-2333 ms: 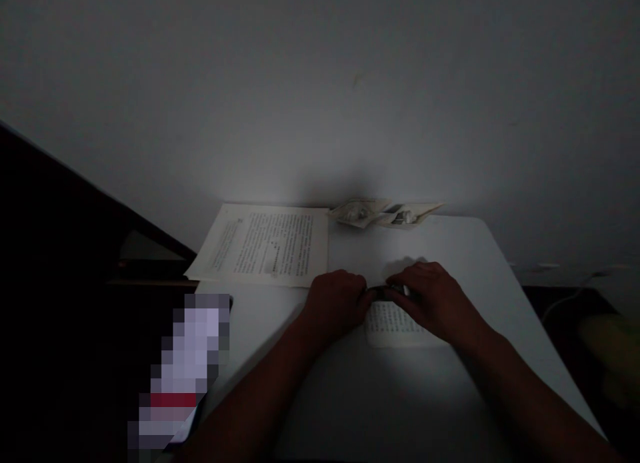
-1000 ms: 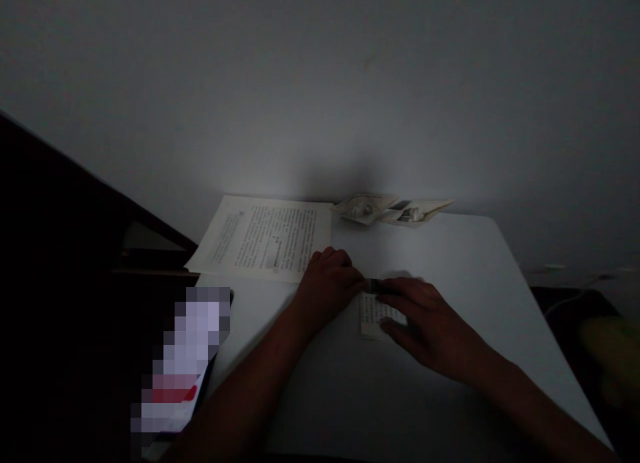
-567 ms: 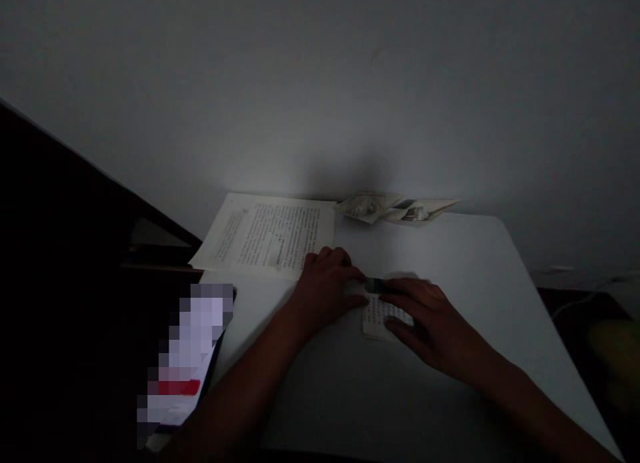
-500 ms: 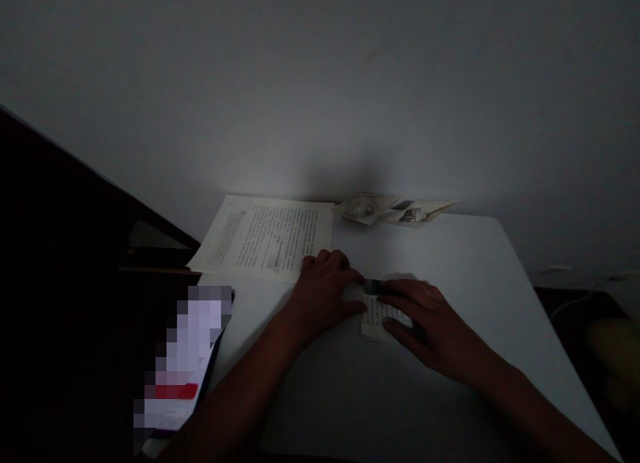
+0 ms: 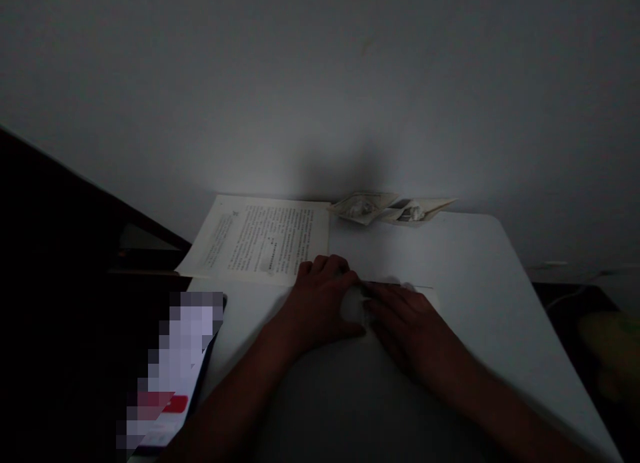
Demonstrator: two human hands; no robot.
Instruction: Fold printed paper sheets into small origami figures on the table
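White worktop (image 5: 465, 250), dim light. Paper (image 5: 433, 296) lies mid-worktop, mostly under the hands. Left hand (image 5: 323, 303): thumb and forefinger spread apart, tips at the paper. Right hand (image 5: 410, 320): fingers close together over it; cannot tell if gripping. Printed sheet (image 5: 265, 240) beyond left hand; folded shapes (image 5: 363, 208) by wall (image 5: 320, 83); phone (image 5: 167, 420) at left.

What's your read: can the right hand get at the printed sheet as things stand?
Probably not straight across: the left hand lies between the right hand and the printed sheet, overlapping the sheet's near corner in view. Going over it might work.
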